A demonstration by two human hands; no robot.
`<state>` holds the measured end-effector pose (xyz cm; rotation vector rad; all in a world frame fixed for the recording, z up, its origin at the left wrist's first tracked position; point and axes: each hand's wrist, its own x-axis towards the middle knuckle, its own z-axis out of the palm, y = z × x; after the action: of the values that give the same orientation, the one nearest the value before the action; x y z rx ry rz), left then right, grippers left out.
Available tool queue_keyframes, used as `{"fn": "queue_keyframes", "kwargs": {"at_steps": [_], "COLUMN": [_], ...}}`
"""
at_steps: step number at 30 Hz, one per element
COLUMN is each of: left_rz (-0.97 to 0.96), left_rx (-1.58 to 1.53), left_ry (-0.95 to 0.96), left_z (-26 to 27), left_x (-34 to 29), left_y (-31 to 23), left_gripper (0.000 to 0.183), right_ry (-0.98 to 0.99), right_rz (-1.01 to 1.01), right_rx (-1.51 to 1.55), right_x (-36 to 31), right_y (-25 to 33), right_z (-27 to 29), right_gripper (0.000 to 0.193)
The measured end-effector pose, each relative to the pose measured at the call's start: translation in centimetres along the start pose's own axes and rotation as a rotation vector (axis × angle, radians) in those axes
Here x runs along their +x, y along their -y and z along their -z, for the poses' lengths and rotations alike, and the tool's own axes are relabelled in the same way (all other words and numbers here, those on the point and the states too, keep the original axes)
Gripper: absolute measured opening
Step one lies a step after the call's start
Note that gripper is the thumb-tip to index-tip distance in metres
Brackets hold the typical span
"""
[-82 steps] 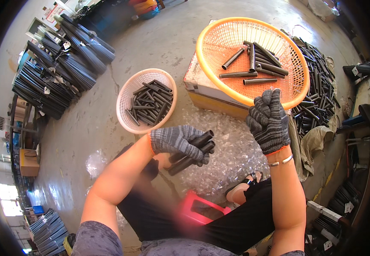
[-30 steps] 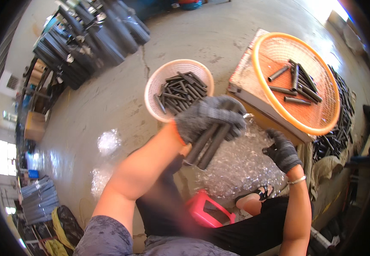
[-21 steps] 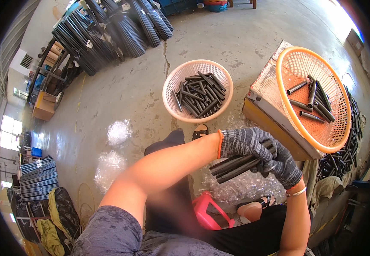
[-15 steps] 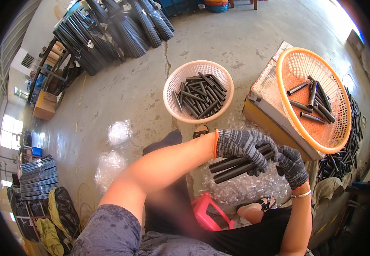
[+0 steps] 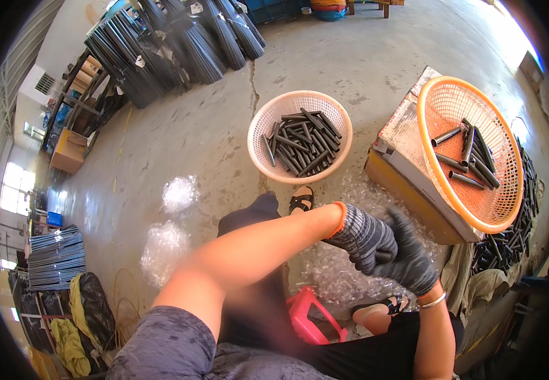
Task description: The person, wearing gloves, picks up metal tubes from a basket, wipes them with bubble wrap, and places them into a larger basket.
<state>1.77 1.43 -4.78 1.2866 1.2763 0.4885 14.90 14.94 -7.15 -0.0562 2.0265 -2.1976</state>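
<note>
Both gloved hands, left [image 5: 364, 239] and right [image 5: 410, 263], pressed together low over the bubble wrap [image 5: 338, 278], whatever they clamp hidden (tubes [image 5: 300, 142] lie in the white basket [image 5: 258, 126]); a loose grip risks dropping it.

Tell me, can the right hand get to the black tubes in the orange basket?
Probably yes. The right hand is pressed against the left hand, just below the orange basket, whose top is open, with nothing between it and the black tubes.
</note>
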Motion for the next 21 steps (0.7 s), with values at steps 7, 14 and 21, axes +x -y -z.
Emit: {"fn": "queue_keyframes", "kwargs": {"at_steps": [7, 14, 21], "left_rz": [-0.059, -0.115, 0.251], "left_rx": [-0.139, -0.207, 0.494], "left_ry": [-0.045, -0.093, -0.095], "left_z": [1.1, 2.4, 3.2], "left_x": [-1.5, -3.7, -3.6], "left_y": [-0.5, 0.7, 2.2], "left_gripper": [0.029, 0.030, 0.023], "right_ry": [0.245, -0.327, -0.379], "right_rz": [-0.487, -0.177, -0.176], "right_rx": [-0.061, -0.016, -0.333], "right_x": [-0.7, -3.9, -1.0], "right_y": [2.3, -0.7, -2.2], "right_z": [2.6, 10.1, 4.9], "right_gripper": [0.021, 0.014, 0.082]}}
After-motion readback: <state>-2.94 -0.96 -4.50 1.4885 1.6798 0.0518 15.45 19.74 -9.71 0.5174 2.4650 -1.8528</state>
